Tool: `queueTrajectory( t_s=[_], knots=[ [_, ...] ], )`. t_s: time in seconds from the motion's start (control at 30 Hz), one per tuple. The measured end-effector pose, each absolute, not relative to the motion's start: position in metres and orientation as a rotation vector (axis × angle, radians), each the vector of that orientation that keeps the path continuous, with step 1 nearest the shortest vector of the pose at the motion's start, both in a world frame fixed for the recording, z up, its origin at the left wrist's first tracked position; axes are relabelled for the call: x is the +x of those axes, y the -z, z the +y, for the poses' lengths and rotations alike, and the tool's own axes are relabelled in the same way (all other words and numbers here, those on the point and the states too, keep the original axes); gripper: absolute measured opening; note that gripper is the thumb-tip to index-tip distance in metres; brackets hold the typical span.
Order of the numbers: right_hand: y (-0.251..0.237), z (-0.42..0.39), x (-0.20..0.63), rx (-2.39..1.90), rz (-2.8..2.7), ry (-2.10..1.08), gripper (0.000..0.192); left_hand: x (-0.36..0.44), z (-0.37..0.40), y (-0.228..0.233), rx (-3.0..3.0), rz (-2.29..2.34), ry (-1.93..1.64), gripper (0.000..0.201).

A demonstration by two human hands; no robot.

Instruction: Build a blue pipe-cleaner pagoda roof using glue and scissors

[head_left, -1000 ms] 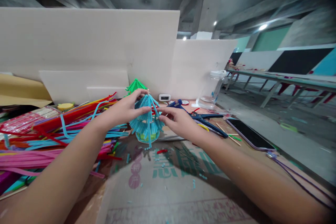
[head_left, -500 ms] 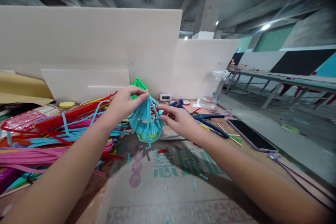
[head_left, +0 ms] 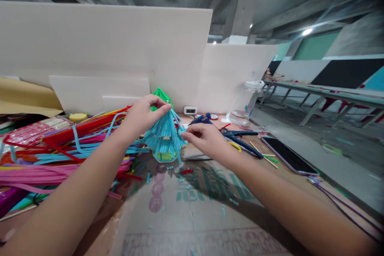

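A small cone-shaped model made of light blue straws stands on the cardboard-covered table, over a green base. My left hand pinches its top, where a thin stick pokes out. My right hand pinches one of the blue straws on the model's right side near the lower edge. A green straw model stands just behind my left hand.
A big pile of coloured straws lies at the left. A blue glue gun, a phone, wooden sticks, a plastic jar and a small white clock lie right and behind. White boards stand along the back.
My left hand has moved from the model's side up to its tip. My right hand has closed onto a straw on the right side. The model has tilted slightly.
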State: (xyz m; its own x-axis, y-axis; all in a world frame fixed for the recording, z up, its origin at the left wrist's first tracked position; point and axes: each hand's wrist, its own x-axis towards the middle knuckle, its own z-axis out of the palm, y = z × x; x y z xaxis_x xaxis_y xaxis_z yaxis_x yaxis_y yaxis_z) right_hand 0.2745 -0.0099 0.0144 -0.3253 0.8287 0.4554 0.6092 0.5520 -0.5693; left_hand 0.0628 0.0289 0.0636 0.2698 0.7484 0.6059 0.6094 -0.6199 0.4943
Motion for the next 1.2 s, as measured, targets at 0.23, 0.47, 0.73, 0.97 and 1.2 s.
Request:
queueTrajectory(
  t_s=[0.23,0.47,0.73,0.97,1.2],
  knots=[
    [-0.004,-0.007,0.267,-1.042,-1.765,-1.335,0.031,0.066,0.023,-0.066,2.401,1.260,-1.270,0.037],
    [0.004,-0.012,0.257,-0.916,-1.312,-1.626,0.038,0.068,0.021,-0.066,2.437,1.251,-1.268,0.036],
    [0.004,-0.018,0.250,-0.965,-1.316,-1.509,0.038,0.070,0.017,-0.066,2.475,1.235,-1.262,0.033],
    [0.010,-0.016,0.250,-0.985,-1.395,-1.430,0.038,0.069,0.018,-0.066,2.469,1.224,-1.251,0.034],
    [-0.020,0.002,0.290,-1.192,-2.040,-1.072,0.033,0.063,0.030,-0.062,2.396,1.218,-1.280,0.037]
  ],
)
